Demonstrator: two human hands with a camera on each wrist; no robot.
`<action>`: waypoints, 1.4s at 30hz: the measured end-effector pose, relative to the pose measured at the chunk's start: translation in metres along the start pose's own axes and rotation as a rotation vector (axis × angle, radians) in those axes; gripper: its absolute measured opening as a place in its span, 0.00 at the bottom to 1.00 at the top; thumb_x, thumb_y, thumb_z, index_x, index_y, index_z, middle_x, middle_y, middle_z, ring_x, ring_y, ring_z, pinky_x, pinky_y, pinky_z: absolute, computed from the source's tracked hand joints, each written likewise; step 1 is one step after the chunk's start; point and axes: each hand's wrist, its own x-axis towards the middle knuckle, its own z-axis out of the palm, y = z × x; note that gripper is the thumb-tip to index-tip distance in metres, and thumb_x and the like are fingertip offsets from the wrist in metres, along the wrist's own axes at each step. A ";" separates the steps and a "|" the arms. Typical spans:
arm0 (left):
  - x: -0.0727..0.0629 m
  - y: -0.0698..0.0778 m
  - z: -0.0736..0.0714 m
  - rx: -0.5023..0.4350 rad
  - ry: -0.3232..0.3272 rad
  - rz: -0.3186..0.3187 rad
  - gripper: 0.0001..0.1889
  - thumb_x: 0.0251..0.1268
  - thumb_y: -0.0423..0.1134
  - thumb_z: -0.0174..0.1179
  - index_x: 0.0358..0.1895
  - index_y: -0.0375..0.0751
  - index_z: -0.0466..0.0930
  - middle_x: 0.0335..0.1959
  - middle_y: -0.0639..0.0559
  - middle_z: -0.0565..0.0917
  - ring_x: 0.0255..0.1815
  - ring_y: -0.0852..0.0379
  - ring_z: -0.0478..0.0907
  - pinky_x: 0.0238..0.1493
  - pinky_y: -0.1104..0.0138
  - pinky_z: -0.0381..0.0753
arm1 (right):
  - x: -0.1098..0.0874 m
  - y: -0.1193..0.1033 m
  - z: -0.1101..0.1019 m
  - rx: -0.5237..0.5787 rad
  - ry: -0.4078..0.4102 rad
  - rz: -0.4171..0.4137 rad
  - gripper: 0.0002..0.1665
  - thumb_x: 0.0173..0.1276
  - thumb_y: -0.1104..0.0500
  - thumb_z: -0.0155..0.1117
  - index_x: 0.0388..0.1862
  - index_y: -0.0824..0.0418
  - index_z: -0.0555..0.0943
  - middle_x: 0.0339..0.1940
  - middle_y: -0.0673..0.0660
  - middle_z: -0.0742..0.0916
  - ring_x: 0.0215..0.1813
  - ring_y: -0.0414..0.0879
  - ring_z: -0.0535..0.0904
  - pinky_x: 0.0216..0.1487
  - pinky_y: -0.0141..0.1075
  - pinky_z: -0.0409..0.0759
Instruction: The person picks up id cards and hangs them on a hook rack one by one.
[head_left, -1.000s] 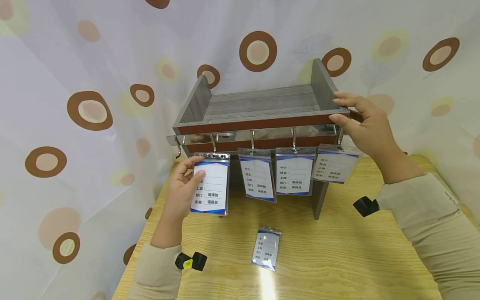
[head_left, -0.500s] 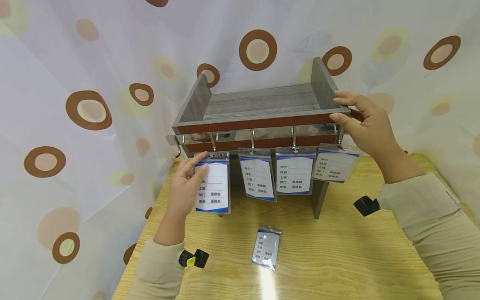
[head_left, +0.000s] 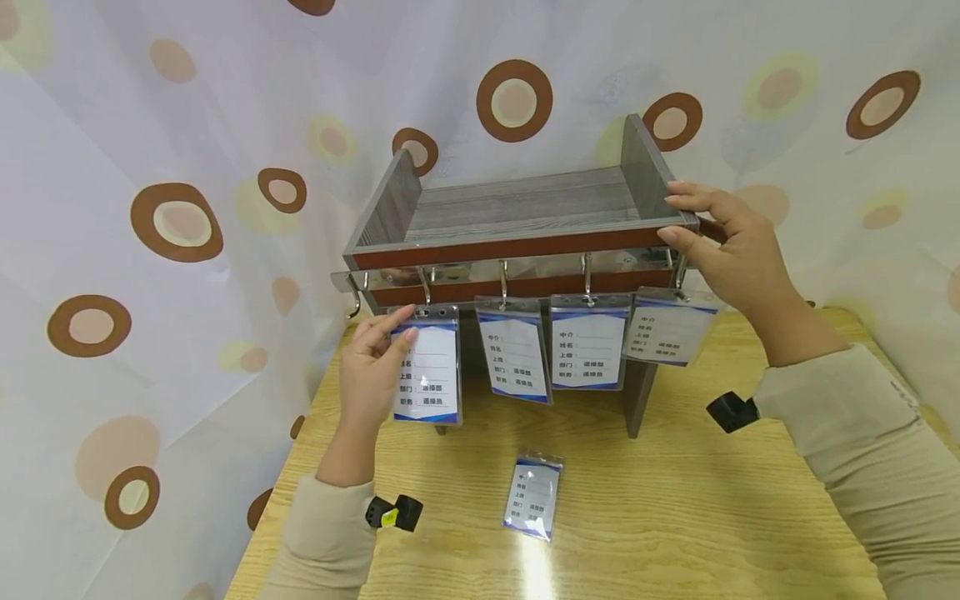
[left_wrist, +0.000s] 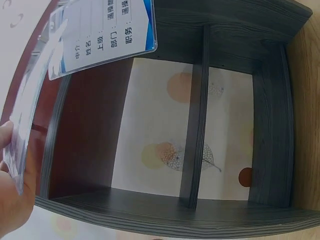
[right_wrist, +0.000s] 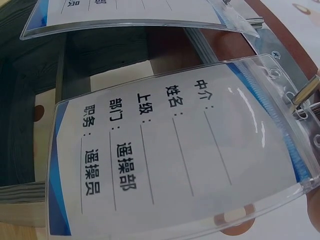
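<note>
My left hand point(head_left: 369, 375) pinches the top left corner of a clear-sleeved badge point(head_left: 426, 371), between thumb and fingers. The badge's slotted top edge is right at the tip of a metal hook point(head_left: 427, 285). In the left wrist view that badge point(left_wrist: 25, 110) is seen nearly edge-on. My right hand point(head_left: 738, 250) grips the front right corner of the grey wooden shelf point(head_left: 525, 204). Three more badges hang from hooks to the right: one slightly tilted point(head_left: 515, 350), one facing front point(head_left: 589, 346), and one swung outward point(head_left: 670, 329), which fills the right wrist view.
Another badge point(head_left: 532, 496) lies flat on the wooden table point(head_left: 645, 517) in front of the shelf. The leftmost hook point(head_left: 355, 298) carries no badge. A patterned white cloth point(head_left: 300, 100) hangs behind and at the sides.
My left hand has moved slightly right and up with its badge, whose top edge now sits closer under the hook. The right hand stays on the shelf corner.
</note>
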 end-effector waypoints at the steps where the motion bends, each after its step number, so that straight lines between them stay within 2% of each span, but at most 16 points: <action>1: 0.000 -0.001 0.000 -0.005 0.004 0.015 0.14 0.52 0.32 0.59 0.45 0.42 0.79 0.35 0.56 0.73 0.22 0.63 0.64 0.18 0.77 0.67 | 0.000 0.000 0.000 -0.006 0.000 0.000 0.21 0.59 0.63 0.57 0.53 0.65 0.72 0.57 0.49 0.73 0.55 0.34 0.66 0.51 0.26 0.67; 10: 0.003 -0.011 0.006 -0.069 0.011 0.189 0.14 0.51 0.28 0.59 0.43 0.33 0.78 0.35 0.54 0.72 0.19 0.64 0.60 0.16 0.78 0.62 | -0.002 -0.001 -0.003 -0.004 0.007 -0.002 0.21 0.59 0.65 0.57 0.53 0.66 0.72 0.57 0.49 0.72 0.55 0.34 0.66 0.50 0.25 0.67; 14: 0.005 -0.015 0.008 -0.097 0.003 0.216 0.14 0.51 0.27 0.58 0.44 0.31 0.78 0.34 0.54 0.72 0.19 0.65 0.61 0.16 0.79 0.63 | -0.002 0.000 -0.002 0.014 0.009 -0.010 0.21 0.58 0.65 0.58 0.52 0.66 0.72 0.57 0.50 0.72 0.55 0.34 0.66 0.50 0.25 0.67; 18: 0.003 -0.008 0.009 -0.118 0.000 0.224 0.13 0.51 0.24 0.56 0.43 0.25 0.76 0.33 0.56 0.71 0.20 0.66 0.61 0.17 0.79 0.63 | -0.002 0.000 -0.001 0.017 0.002 -0.004 0.21 0.58 0.66 0.58 0.52 0.66 0.72 0.57 0.50 0.72 0.55 0.34 0.66 0.50 0.25 0.66; 21: 0.005 -0.013 0.011 -0.128 0.004 0.247 0.14 0.51 0.23 0.57 0.43 0.24 0.75 0.33 0.56 0.71 0.20 0.66 0.60 0.18 0.79 0.62 | -0.003 0.000 -0.001 0.007 -0.004 0.006 0.21 0.59 0.65 0.57 0.53 0.66 0.72 0.58 0.50 0.72 0.55 0.34 0.66 0.51 0.26 0.66; 25: 0.012 -0.030 0.010 -0.161 0.016 0.284 0.15 0.48 0.23 0.59 0.43 0.26 0.76 0.32 0.57 0.73 0.19 0.66 0.60 0.17 0.78 0.61 | -0.002 0.000 0.000 0.003 -0.008 -0.007 0.21 0.59 0.64 0.57 0.53 0.66 0.71 0.58 0.51 0.72 0.56 0.34 0.65 0.51 0.26 0.66; 27: 0.013 -0.031 0.009 -0.182 0.016 0.293 0.16 0.47 0.23 0.59 0.44 0.26 0.76 0.30 0.57 0.73 0.18 0.66 0.61 0.17 0.78 0.62 | -0.002 0.001 0.001 0.002 -0.010 -0.013 0.21 0.59 0.64 0.57 0.53 0.66 0.71 0.58 0.51 0.72 0.56 0.34 0.65 0.51 0.26 0.66; 30: 0.014 -0.032 0.007 -0.227 -0.006 0.279 0.17 0.46 0.23 0.60 0.45 0.29 0.76 0.31 0.56 0.74 0.19 0.66 0.64 0.19 0.78 0.65 | -0.002 0.002 0.002 -0.009 -0.015 -0.006 0.22 0.59 0.64 0.57 0.54 0.65 0.71 0.58 0.51 0.71 0.56 0.33 0.65 0.52 0.26 0.66; 34: 0.013 -0.032 0.005 -0.251 -0.032 0.225 0.19 0.47 0.23 0.59 0.48 0.31 0.74 0.34 0.55 0.74 0.23 0.64 0.69 0.24 0.77 0.70 | -0.002 0.002 0.001 -0.018 -0.019 0.007 0.22 0.60 0.63 0.57 0.54 0.65 0.70 0.59 0.51 0.71 0.56 0.33 0.64 0.52 0.27 0.66; 42: 0.007 -0.033 0.001 -0.212 -0.001 0.110 0.22 0.52 0.25 0.57 0.54 0.35 0.69 0.35 0.55 0.74 0.30 0.62 0.74 0.32 0.74 0.75 | 0.000 0.001 -0.001 -0.017 -0.026 0.007 0.22 0.60 0.63 0.57 0.54 0.65 0.70 0.59 0.51 0.71 0.57 0.33 0.64 0.53 0.28 0.65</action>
